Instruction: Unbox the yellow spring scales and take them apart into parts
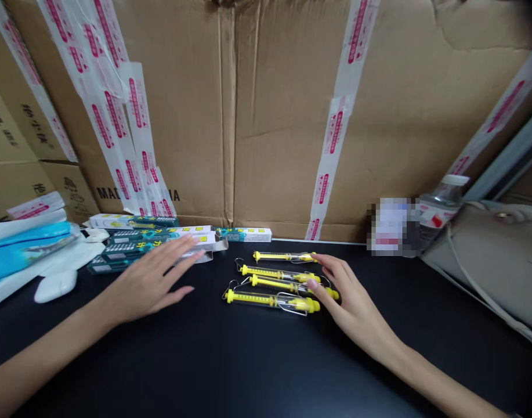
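Observation:
Several clear-tubed spring scales with yellow scales, yellow end caps and wire hooks lie side by side on the black table (231, 371). The front spring scale (252, 298) is nearest me; the back spring scale (277, 256) is farthest. My right hand (355, 310) is over their right ends, thumb and fingers apart. Its index fingertip meets the back scale's end, and the thumb is by the end of a middle spring scale (272, 283). To the left, my left hand (144, 287) is open with fingers spread, in front of narrow green-and-white boxes (135, 247), holding nothing.
Another narrow box (248, 234) lies along the large taped cardboard carton (283, 145) at the back. A white computer mouse (55, 286) and blue-white packets (26, 247) are at left. At right stand a plastic bottle (440, 215) and a grey bag (496, 261) with a strap.

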Tool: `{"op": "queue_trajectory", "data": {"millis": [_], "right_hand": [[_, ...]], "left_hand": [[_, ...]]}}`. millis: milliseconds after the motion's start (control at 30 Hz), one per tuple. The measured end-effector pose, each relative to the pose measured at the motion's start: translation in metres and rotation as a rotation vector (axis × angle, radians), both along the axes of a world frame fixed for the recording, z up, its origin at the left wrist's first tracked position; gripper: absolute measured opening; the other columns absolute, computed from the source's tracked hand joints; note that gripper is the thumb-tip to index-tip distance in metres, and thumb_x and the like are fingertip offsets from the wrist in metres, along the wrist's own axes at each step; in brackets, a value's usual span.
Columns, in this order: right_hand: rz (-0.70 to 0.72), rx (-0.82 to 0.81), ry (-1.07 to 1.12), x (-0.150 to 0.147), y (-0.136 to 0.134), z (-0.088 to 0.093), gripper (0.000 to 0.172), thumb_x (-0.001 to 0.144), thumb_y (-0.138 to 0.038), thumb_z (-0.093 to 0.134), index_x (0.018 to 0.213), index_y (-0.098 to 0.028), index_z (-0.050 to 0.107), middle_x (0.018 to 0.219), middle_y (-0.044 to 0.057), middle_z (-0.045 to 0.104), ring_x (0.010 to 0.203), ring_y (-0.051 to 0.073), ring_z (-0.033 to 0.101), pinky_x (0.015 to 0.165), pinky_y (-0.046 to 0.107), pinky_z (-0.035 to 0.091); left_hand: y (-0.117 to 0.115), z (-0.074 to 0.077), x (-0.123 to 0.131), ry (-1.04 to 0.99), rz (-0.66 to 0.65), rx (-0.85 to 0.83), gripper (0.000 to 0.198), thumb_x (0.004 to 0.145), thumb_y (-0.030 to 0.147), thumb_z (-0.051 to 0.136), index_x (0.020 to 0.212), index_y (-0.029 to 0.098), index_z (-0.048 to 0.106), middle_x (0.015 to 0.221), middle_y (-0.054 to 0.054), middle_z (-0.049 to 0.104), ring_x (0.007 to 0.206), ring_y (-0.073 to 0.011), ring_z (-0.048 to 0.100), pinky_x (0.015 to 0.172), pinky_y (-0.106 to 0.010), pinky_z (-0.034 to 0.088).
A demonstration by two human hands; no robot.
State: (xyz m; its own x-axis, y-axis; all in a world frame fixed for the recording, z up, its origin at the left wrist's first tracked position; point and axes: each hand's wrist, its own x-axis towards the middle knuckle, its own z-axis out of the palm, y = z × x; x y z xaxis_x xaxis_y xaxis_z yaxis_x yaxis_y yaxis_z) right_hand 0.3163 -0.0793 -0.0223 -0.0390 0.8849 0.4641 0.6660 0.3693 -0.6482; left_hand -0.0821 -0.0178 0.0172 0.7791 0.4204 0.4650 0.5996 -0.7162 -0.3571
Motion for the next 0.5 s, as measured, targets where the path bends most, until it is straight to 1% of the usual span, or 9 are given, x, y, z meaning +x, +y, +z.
{"op": "queue_trajectory", "data": {"millis": [67,167,267,300,367,433,500], "right_hand": [[-0.071,-0.028,0.028,0.001,0.001,-0.002,0.045,0.1,-0.053,0.044,0.137,-0.028,0.048,0.139,0.011,0.051,0.133,0.03,0.049,0.117,0.054,0.038],[-0.129,-0.096,0.084,0.0,0.001,-0.005,0.049,0.1,-0.057,0.041,0.139,-0.028,0.047,0.141,0.012,0.05,0.134,0.031,0.049,0.116,0.056,0.036],[-0.085,-0.139,0.124,-0.004,0.002,-0.008,0.052,0.1,-0.058,0.04,0.142,-0.028,0.043,0.147,0.012,0.044,0.14,0.03,0.043,0.119,0.055,0.032],[-0.065,-0.15,0.146,-0.006,0.002,-0.009,0.051,0.1,-0.058,0.039,0.143,-0.028,0.043,0.148,0.012,0.043,0.141,0.029,0.043,0.119,0.054,0.032],[-0.043,-0.156,0.189,-0.006,0.003,-0.01,0.048,0.101,-0.056,0.038,0.141,-0.029,0.043,0.148,0.011,0.045,0.14,0.028,0.046,0.116,0.05,0.038],[-0.054,-0.098,0.167,-0.004,0.005,-0.009,0.043,0.103,-0.051,0.039,0.139,-0.03,0.045,0.145,0.011,0.049,0.137,0.027,0.05,0.112,0.048,0.044],[-0.068,0.025,0.044,-0.001,0.01,-0.004,0.038,0.104,-0.044,0.04,0.138,-0.029,0.045,0.142,0.012,0.052,0.134,0.028,0.052,0.109,0.048,0.046]], "left_hand": [[-0.012,-0.005,0.016,-0.014,-0.053,-0.116,0.066,0.101,0.037,0.05,0.159,0.025,0.022,0.162,-0.01,0.034,0.146,-0.0315,0.038,0.119,-0.049,0.036],[-0.031,-0.011,0.038,-0.067,0.011,-0.3,0.066,0.104,0.04,0.043,0.161,0.025,0.014,0.165,-0.008,0.027,0.148,-0.0288,0.034,0.119,-0.047,0.038],[-0.042,-0.013,0.052,-0.031,0.037,-0.459,0.068,0.104,0.044,0.042,0.161,0.029,0.007,0.166,-0.006,0.02,0.147,-0.0258,0.036,0.115,-0.042,0.044],[-0.043,-0.014,0.054,-0.013,0.041,-0.494,0.068,0.105,0.045,0.041,0.161,0.031,0.006,0.166,-0.004,0.019,0.147,-0.0251,0.036,0.114,-0.04,0.045],[-0.043,-0.014,0.056,0.012,0.045,-0.532,0.067,0.105,0.044,0.041,0.16,0.034,0.004,0.165,-0.002,0.02,0.147,-0.0243,0.035,0.114,-0.04,0.045],[-0.041,-0.015,0.056,0.018,0.042,-0.547,0.066,0.105,0.042,0.041,0.16,0.035,0.003,0.164,-0.001,0.021,0.148,-0.0242,0.032,0.114,-0.04,0.045],[-0.039,-0.016,0.055,0.011,0.033,-0.56,0.067,0.105,0.042,0.041,0.159,0.034,0.003,0.164,-0.001,0.022,0.148,-0.0241,0.031,0.115,-0.041,0.044]]}}
